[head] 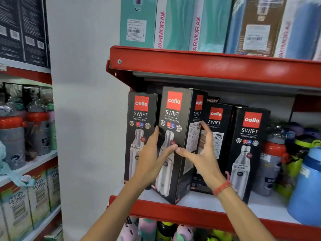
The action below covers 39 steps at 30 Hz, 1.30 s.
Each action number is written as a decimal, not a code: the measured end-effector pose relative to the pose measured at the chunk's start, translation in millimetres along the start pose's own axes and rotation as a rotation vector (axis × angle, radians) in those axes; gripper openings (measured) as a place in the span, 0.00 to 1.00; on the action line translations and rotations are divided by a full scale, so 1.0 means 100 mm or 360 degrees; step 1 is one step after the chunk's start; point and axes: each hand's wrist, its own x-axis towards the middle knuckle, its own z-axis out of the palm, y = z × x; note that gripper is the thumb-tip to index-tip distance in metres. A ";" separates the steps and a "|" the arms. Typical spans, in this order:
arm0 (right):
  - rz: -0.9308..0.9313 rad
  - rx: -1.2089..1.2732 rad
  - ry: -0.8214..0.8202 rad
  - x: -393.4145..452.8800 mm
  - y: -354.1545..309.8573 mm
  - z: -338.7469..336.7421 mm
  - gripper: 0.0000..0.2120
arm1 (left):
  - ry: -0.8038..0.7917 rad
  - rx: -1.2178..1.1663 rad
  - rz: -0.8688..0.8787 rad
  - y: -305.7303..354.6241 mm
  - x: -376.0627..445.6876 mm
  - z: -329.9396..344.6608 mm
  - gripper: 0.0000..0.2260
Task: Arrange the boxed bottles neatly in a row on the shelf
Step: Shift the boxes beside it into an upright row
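Several black "cello SWIFT" bottle boxes stand on the middle shelf (208, 202), which has a red front edge. The second box from the left (175, 119) is turned with a corner toward me and leans a little. My left hand (152, 157) holds its left side, and my right hand (201, 153) holds its right side. The thumbs nearly meet across its front. A box (140, 117) stands straight to its left. Two more boxes (215, 122) (250, 141) stand to the right, partly behind my right arm.
Loose bottles (272, 159) and a blue jug (307, 188) crowd the shelf's right end. Teal and blue boxes (173, 23) fill the shelf above. A white wall (83, 101) lies to the left, with another rack of bottles (20, 129) beyond. Soft toys sit below.
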 end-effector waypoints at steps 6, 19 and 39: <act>0.0117 0.0117 -0.0398 0.08 0.04 -0.17 0.49 | -0.0157 -0.0231 -0.0062 -0.15 0.01 -0.04 0.42; 0.0057 -0.0538 -0.0437 0.54 0.19 -0.05 0.51 | 0.0249 0.0367 -0.0171 -0.26 0.34 0.42 0.40; 0.0138 -0.1413 0.0821 0.13 0.41 -0.06 0.42 | 0.0517 0.0434 0.0150 -0.08 0.17 0.43 0.22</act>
